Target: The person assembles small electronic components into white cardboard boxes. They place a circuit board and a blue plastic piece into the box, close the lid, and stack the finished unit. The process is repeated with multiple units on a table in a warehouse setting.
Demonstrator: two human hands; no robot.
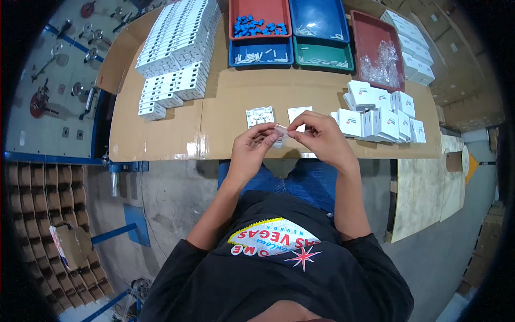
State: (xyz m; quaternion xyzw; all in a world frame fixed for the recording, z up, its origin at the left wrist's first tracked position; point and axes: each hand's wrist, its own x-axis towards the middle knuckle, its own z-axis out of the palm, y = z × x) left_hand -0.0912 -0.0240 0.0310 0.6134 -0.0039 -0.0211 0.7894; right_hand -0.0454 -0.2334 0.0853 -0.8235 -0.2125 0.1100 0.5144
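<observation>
One black shirt [225,292] is the closest thing, at 6 o'clock from the hands, and blue jeans [308,185] come just after it. Next are the two bare hands, over the near edge of the table. The left hand [249,153] pinches a small see-through thing [280,130] with its thumb and finger. The right hand [326,140] pinches the other side of it. So the thing is up between the two hands, and it is too small to tell just what it is.

Past the hands is brown cardboard [161,131] on the table top. A white plate [260,116] with bumpy parts lies near the left hand, at 10 o'clock. A flat white square [296,112] lies at 1 o'clock, near the right hand. A bunch of white boxes [386,122] sits just before 3 o'clock. Tall rows of white blocks [179,40] stand at 10 o'clock.

Farther on, a blue tray [263,45] with little white bits is between 11 and 12 o'clock, and a green tray [323,49] with more bits is at 1. A red tray [369,29] with crinkly clear plastic [383,63] is between 1 and 2. Farthest is another red tray [258,7], between 11 and 12, with blue pieces [252,27].
</observation>
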